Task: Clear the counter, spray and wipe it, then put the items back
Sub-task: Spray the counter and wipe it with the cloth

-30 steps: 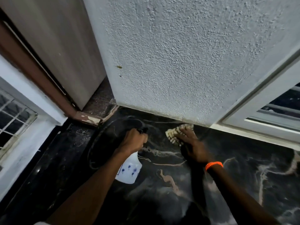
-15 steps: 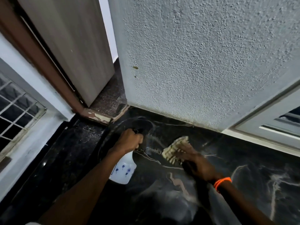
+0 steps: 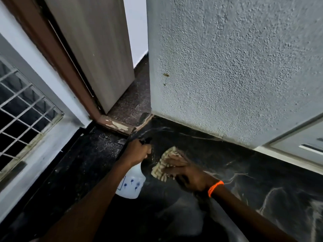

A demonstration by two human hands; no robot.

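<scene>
My left hand (image 3: 138,151) grips the black trigger head of a white spray bottle (image 3: 131,182) with small blue marks, held just above the black marble counter (image 3: 262,186). Its nozzle points toward the corner. My right hand (image 3: 187,172), with an orange band at the wrist, presses a cream, nubby cleaning cloth (image 3: 162,165) flat on the counter right beside the bottle. The fingers cover most of the cloth. The two hands sit close together near the middle of the counter.
A rough grey-white wall (image 3: 227,67) rises straight behind the counter. A grey door panel (image 3: 97,49) in a brown frame stands at the back left, with a chipped sill (image 3: 117,125) below it. A barred window (image 3: 21,112) is at the left, another window frame (image 3: 297,145) at the right.
My right hand has dragged the cloth back from the foot of the wall toward me and closer to the bottle. My left hand has kept its hold on the bottle. The view has tilted upward.
</scene>
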